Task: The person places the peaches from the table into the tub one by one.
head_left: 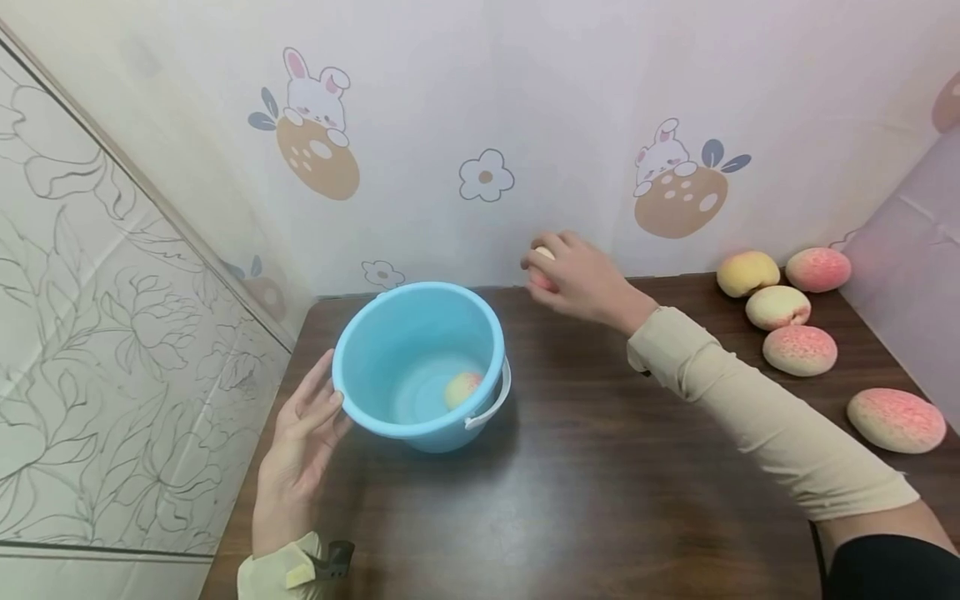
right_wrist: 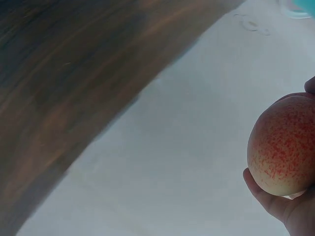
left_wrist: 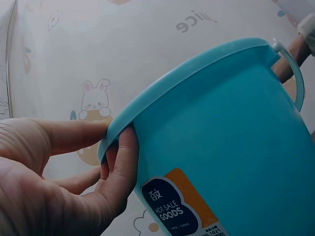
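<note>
A light blue bucket (head_left: 442, 439) with a white handle (head_left: 495, 404) stands on the left of the table, its mouth tipped toward me. One peach (head_left: 462, 388) lies inside on the bottom. My left hand (head_left: 300, 442) pinches the bucket's rim on its left side; in the left wrist view the thumb is on the rim and fingers (left_wrist: 127, 157) press the outer wall, above a printed label (left_wrist: 177, 206). To the right of the bucket, my right hand (head_left: 577, 279) holds another peach (right_wrist: 283, 147), red-speckled over pale yellow, up above the table's back edge.
Several more peaches lie at the right of the dark wooden table (head_left: 600, 483), among them a yellow one (head_left: 747, 273) at the back and a large red one (head_left: 897, 420) nearer me. A wall covering with rabbit prints (head_left: 480, 100) rises behind; a flower-patterned panel (head_left: 112, 333) borders the left.
</note>
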A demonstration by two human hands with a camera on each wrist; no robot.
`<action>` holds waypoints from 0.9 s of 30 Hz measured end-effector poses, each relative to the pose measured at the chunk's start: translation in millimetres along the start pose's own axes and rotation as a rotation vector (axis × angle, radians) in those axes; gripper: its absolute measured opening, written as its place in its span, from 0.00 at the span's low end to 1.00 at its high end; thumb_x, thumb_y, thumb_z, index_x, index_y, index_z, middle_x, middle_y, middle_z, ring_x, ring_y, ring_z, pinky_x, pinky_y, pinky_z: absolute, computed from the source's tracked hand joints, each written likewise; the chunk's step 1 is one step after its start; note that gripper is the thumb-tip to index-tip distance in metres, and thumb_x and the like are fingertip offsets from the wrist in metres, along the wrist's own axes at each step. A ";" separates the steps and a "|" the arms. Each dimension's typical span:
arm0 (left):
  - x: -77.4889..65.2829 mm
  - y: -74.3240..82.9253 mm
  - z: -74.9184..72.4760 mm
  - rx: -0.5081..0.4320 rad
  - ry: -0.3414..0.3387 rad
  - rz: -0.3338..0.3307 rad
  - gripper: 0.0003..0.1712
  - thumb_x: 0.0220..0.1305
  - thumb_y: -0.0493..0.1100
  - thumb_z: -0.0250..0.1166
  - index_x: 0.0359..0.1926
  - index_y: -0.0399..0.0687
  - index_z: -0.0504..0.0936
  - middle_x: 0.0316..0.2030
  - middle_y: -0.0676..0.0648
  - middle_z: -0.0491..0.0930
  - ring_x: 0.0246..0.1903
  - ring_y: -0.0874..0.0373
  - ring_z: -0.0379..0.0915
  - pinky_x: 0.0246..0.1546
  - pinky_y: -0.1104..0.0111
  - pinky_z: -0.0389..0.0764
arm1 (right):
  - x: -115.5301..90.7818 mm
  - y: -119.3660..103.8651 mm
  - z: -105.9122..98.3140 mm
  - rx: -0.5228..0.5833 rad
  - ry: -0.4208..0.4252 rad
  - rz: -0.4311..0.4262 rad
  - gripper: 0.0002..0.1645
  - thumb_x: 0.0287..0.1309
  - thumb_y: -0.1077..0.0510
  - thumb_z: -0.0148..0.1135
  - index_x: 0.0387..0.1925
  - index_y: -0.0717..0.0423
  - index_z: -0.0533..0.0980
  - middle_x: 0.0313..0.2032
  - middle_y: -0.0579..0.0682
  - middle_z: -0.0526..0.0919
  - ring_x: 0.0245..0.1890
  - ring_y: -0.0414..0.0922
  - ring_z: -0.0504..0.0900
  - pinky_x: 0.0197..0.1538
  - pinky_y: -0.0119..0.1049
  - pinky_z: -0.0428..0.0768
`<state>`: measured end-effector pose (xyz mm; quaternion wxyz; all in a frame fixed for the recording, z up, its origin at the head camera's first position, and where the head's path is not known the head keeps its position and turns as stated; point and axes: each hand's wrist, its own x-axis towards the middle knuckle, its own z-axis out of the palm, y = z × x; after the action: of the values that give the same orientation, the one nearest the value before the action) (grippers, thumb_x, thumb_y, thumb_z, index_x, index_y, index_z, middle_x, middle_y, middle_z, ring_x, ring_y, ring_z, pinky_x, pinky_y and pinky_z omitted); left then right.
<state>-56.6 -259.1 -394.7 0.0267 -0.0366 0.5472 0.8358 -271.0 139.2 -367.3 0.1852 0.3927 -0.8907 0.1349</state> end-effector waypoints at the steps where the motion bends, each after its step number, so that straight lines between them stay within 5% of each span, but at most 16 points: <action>1: 0.0 0.2 -0.3 0.006 -0.002 0.002 0.41 0.75 0.27 0.53 0.83 0.48 0.50 0.78 0.46 0.60 0.72 0.53 0.72 0.68 0.59 0.78 | 2.1 -3.3 -1.4 0.002 0.008 -0.011 0.18 0.70 0.49 0.59 0.56 0.48 0.79 0.56 0.55 0.78 0.54 0.59 0.76 0.53 0.55 0.84; 15: 1.8 1.7 -0.6 -0.006 -0.013 0.007 0.40 0.75 0.27 0.53 0.82 0.49 0.54 0.79 0.42 0.58 0.73 0.52 0.71 0.68 0.60 0.78 | 32.6 -53.5 -27.5 0.052 0.084 -0.117 0.17 0.70 0.49 0.57 0.56 0.47 0.79 0.56 0.52 0.78 0.58 0.56 0.75 0.56 0.51 0.84; 27: 3.4 2.7 -0.9 -0.016 0.010 -0.006 0.40 0.75 0.26 0.53 0.82 0.50 0.55 0.78 0.42 0.60 0.72 0.52 0.72 0.67 0.60 0.79 | 54.2 -94.1 -32.0 0.063 0.155 -0.267 0.16 0.70 0.48 0.61 0.53 0.49 0.79 0.55 0.54 0.80 0.55 0.56 0.77 0.48 0.48 0.84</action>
<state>-60.2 -261.0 -393.0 0.0259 -0.0427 0.5404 0.8399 -227.1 54.7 -306.0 0.2570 0.5016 -0.8090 0.1670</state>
